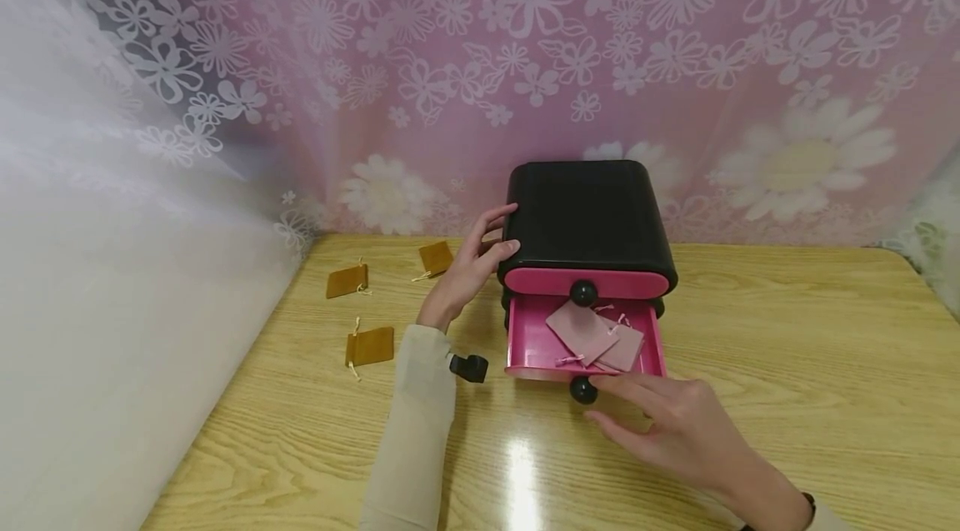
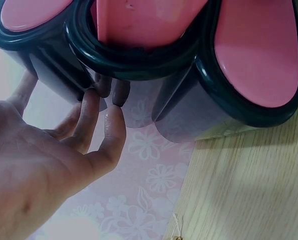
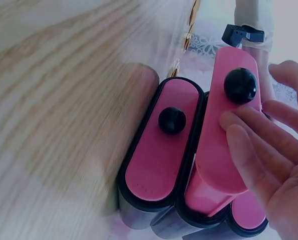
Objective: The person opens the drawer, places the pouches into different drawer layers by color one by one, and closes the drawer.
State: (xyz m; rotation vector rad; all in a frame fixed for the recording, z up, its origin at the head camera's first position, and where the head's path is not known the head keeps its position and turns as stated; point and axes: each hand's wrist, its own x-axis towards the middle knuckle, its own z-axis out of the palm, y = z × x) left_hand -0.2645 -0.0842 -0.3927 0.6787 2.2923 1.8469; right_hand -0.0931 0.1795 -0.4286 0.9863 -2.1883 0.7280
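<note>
A black drawer cabinet (image 1: 588,214) with pink drawer fronts stands at the back of the table. Its middle drawer (image 1: 528,339) is pulled out, and pale pink drawstring pouches (image 1: 583,333) lie in it, overlapping. My left hand (image 1: 472,268) rests against the cabinet's left side, thumb on the top edge; the left wrist view shows its fingertips (image 2: 114,117) on the black casing. Fingers fairly straight, my right hand (image 1: 675,423) touches the drawer's pink front beside the round black knob (image 1: 583,390). The right wrist view shows these fingers (image 3: 261,132) below the knob, holding nothing.
Three brown drawstring pouches lie on the table left of the cabinet: one (image 1: 347,281) at the back left, one (image 1: 437,258) nearer the cabinet, one (image 1: 371,346) farther forward. A flowered curtain (image 1: 465,81) hangs right behind the cabinet. The bottom drawer (image 3: 161,150) is closed.
</note>
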